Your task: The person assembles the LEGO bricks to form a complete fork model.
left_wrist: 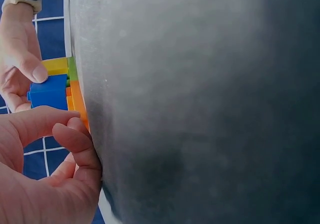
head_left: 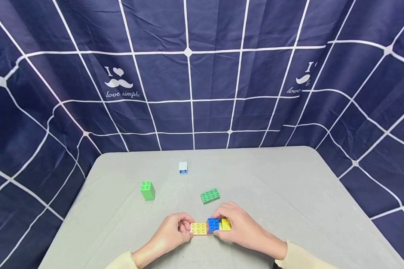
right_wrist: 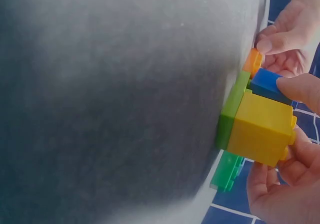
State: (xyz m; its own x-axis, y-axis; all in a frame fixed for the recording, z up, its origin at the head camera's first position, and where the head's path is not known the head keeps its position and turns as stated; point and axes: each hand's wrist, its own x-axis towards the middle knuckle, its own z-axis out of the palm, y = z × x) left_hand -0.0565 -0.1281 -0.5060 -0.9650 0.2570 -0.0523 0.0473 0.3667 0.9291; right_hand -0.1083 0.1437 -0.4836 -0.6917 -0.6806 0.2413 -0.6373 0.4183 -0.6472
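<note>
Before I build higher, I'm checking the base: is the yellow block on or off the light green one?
On: the right wrist view shows the yellow block meeting the light green block, no visible gap between.

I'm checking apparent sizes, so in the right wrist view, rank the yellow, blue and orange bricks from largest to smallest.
1. Yellow brick
2. Blue brick
3. Orange brick
Blue and orange are partly hidden.

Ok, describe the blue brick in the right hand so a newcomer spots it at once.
At the grey table, find the right hand. It holds the blue brick, between the orange brick on the left and the yellow brick on the right; of these three, it alone is blue.
</note>
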